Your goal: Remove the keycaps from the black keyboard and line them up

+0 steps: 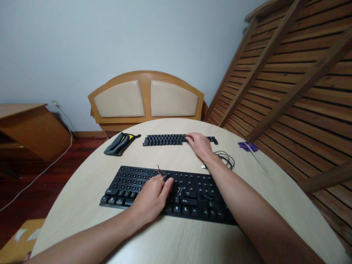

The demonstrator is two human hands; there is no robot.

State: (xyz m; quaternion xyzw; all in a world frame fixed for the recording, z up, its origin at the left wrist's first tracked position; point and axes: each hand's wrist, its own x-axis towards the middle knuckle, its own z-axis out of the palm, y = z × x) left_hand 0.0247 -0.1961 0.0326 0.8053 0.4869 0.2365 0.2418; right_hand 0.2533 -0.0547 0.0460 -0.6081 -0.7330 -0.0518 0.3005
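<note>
Two bare hands, well apart, at one round counter [82,200]. L. hand [152,192], over the mid. of a black keyboard [129,179], is closed round a thin hooked tool [158,169], w/ the hook jutting past the fingers. R. hand [199,143] reaches to the R. part of the loose keycaps [163,140], set in tight rows beyond the keyboard; whether its fingertips pinch a cap or only touch, can't tell. Keyboard lies flat on the near side; upper rows show bare sockets, lower rows still bear caps.

Probable faults & causes: (a) cap order lost, if R. fingertips nudge neighbours, the rows being close-packed & apparently unfixed; (b) sockets scratched, if L. hand dips w/ the hook exposed; (c) keyboard shoved askew, if R. forearm, which crosses its R. end, bears down; (d) cable [227,158] snagged, its coil being just beside the same forearm.
</note>
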